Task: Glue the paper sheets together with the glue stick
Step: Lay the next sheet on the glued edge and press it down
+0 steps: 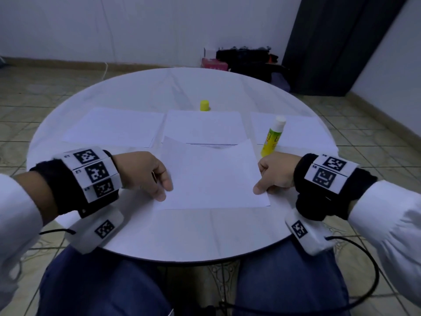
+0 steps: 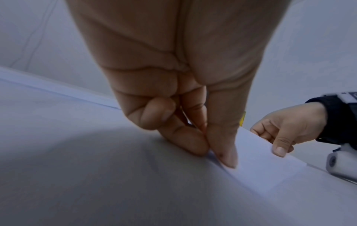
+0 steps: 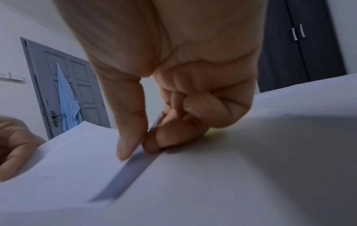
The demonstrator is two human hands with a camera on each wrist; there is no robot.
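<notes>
Round white desk (image 1: 136, 236), seen from above by a seated person. Both hands pinch one white paper sheet (image 1: 211, 176) lying at the near middle of the desk: left hand (image 1: 145, 172) grips its left edge, thumb on top and curled fingers beneath; right hand (image 1: 275, 174) grips the right edge the same way. The left wrist view shows the left thumb (image 2: 226, 151) pressed flat on the sheet's margin, with the right hand across the sheet. The right wrist view shows the paper edge caught between thumb and fingertips (image 3: 154, 142). The sheet's far edge lifts slightly and overlaps a second white sheet (image 1: 202, 126) at the desk's centre. Two more white sheets lie flat: one toward the left edge (image 1: 114, 126), one toward the right edge (image 1: 296, 131). Uncapped yellow-green glue stick (image 1: 272, 136) stands tilted on the right sheet's near left corner, just beyond the right hand. Its small yellow cap (image 1: 204, 105) stands upright toward the far edge, behind the centre sheet.
</notes>
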